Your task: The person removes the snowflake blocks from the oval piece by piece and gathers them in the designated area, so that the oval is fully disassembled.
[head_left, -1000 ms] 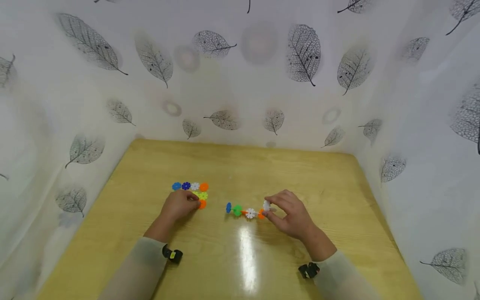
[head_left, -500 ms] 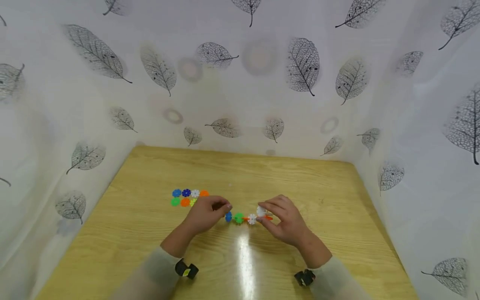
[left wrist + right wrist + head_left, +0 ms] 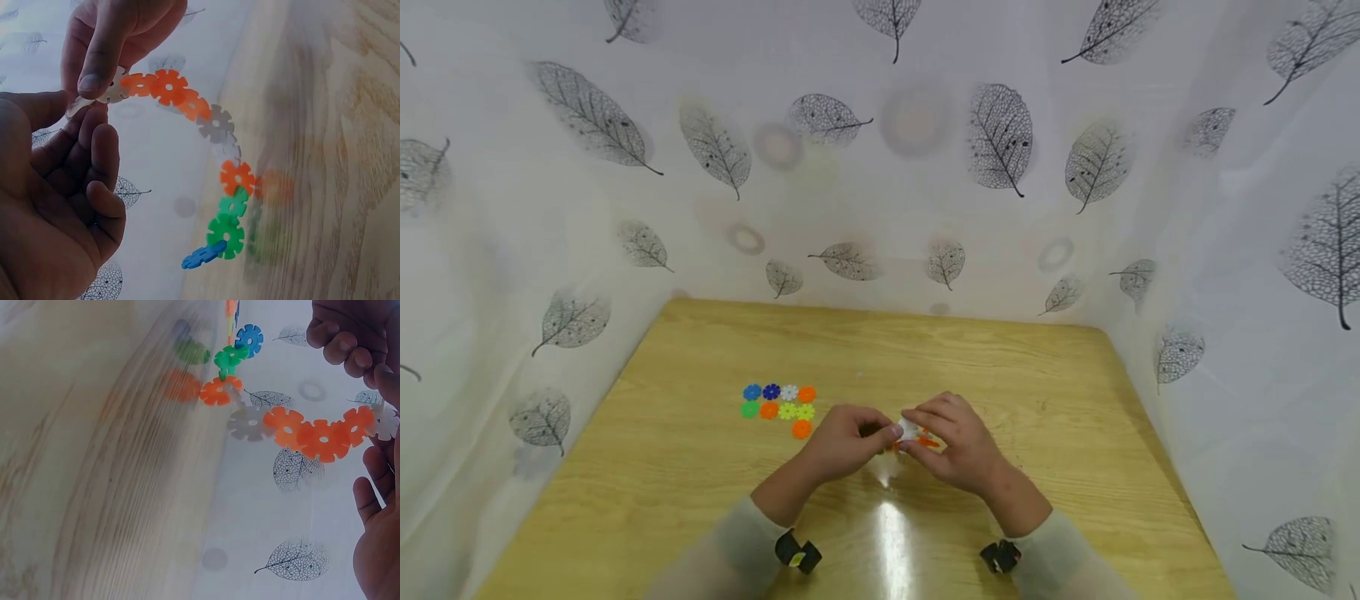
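Observation:
A curved chain of linked snowflake discs (image 3: 167,86) hangs from my hands in the left wrist view, running from white through orange, greyish white, orange and green to a blue disc (image 3: 203,254) at its free end. My right hand (image 3: 958,450) pinches the chain at its white end disc (image 3: 114,90) between thumb and fingers. My left hand (image 3: 842,443) meets it there, thumb and forefinger pinching a pale disc (image 3: 76,107) seen nearly edge-on. The fingers partly hide the joint between the two pale discs.
Loose snowflake discs lie in short rows left of the hands, among them a blue disc (image 3: 752,392), a green disc (image 3: 749,409) and an orange disc (image 3: 802,429). They rest on the wooden table (image 3: 1000,367), enclosed by a leaf-patterned curtain (image 3: 917,200).
My left hand has left the loose discs, moving right to meet my right hand. My right hand has shifted slightly left with the chain, and the head view has tilted up a little.

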`<state>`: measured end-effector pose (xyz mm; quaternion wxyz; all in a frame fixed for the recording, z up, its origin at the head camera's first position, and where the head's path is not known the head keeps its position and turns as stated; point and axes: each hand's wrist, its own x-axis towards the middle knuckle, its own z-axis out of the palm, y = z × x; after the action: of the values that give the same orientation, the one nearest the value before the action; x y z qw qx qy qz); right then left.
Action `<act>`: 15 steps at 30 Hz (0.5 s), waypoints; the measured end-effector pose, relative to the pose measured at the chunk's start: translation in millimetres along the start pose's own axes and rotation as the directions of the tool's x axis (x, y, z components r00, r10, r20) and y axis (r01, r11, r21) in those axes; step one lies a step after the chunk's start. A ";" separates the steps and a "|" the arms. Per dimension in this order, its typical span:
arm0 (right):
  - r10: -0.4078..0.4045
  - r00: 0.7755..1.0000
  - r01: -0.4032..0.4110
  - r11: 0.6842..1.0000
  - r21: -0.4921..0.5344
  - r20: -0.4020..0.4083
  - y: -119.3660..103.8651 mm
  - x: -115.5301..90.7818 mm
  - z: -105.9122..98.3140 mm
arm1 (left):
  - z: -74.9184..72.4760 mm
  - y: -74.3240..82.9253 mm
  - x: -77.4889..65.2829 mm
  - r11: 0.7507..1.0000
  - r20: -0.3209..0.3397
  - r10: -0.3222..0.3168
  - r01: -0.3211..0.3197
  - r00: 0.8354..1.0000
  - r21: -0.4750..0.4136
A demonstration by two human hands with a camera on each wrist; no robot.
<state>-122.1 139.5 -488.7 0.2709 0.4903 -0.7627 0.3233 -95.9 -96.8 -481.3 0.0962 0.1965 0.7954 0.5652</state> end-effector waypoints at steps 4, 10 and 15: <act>0.001 1.000 -0.001 1.000 0.002 0.008 -1.0 2.1 2.2 | 1.4 -0.2 0.0 1.000 -0.008 0.003 -0.003 1.000 -0.009; 0.010 1.000 -0.010 1.000 0.013 0.018 -3.5 2.6 4.0 | 2.0 -2.7 -1.8 1.000 -0.031 0.012 -0.013 0.999 -0.008; 0.005 1.000 -0.005 1.000 0.006 -0.001 -3.8 0.9 2.3 | -0.4 -4.5 -4.0 1.000 -0.062 0.014 -0.013 0.998 0.004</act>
<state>-119.2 136.0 -488.7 0.2690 0.4892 -0.7627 0.3263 -93.4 -100.1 -485.7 0.0675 0.1845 0.7976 0.5703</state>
